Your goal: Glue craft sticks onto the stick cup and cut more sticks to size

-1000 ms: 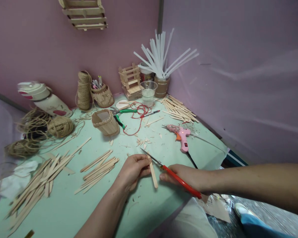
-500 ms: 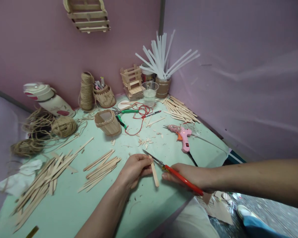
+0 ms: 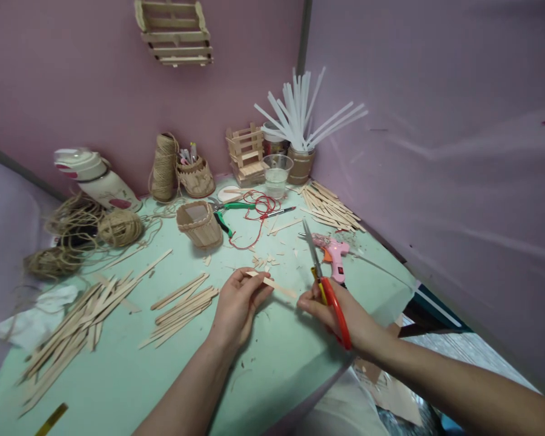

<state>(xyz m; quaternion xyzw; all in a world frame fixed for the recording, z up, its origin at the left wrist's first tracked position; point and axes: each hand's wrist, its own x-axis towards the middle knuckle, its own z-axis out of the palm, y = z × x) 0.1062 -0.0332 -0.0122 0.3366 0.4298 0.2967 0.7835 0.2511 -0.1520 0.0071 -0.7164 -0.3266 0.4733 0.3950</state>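
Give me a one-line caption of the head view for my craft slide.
Left hand holds a craft stick while right hand grips red scissors over a cluttered green table.

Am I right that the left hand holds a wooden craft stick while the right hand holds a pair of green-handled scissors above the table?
Not quite: the scissors in the right hand have red handles, not green, as the head view shows. The green handles belong to the pliers lying further back on the table. The left hand does hold a wooden craft stick.
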